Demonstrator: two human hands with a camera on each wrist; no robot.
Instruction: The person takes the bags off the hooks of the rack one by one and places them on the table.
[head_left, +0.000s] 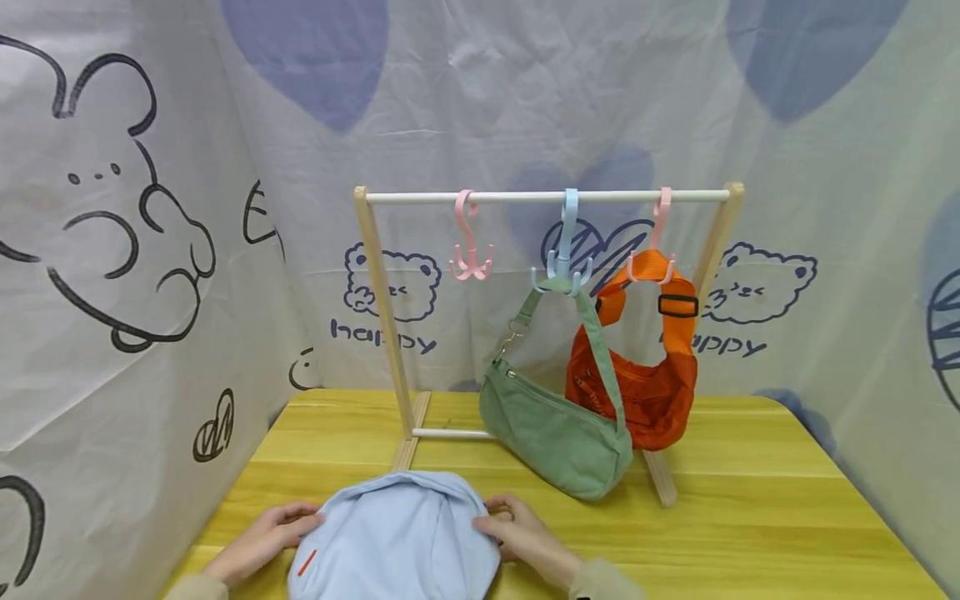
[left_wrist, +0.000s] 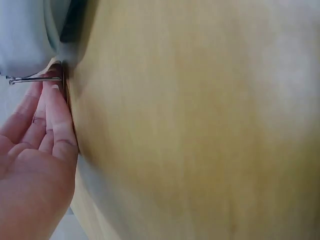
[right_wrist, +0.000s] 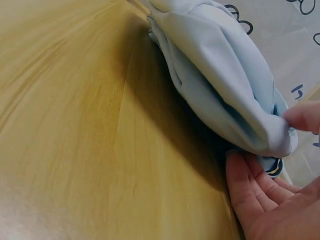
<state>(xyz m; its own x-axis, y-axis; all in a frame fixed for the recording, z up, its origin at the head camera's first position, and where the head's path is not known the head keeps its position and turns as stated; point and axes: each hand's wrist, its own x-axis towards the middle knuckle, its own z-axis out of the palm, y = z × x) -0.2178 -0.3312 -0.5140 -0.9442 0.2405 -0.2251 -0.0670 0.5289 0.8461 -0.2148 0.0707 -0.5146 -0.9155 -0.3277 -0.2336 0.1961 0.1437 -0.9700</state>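
A light blue fabric bag (head_left: 397, 533) with a small red tag lies at the front of the table. My left hand (head_left: 266, 537) grips its left edge, the thumb toward the top side. In the left wrist view the fingers (left_wrist: 60, 117) are bent at a thin metal piece (left_wrist: 35, 79) beside the bag. My right hand (head_left: 525, 537) pinches the bag's right upper corner. The right wrist view shows the thumb (right_wrist: 302, 117) on the folded cloth and the fingers (right_wrist: 242, 185) under it, near a dark zipper end. The bag's lower part runs out of the head view.
Behind the bag stands a wooden rack with a white rod (head_left: 517, 197). A pink hook (head_left: 471, 237) hangs bare at its left. A green shoulder bag (head_left: 555, 425) hangs from a blue hook (head_left: 567, 242), overlapping an orange bag (head_left: 652, 392) on another pink hook (head_left: 661, 217).
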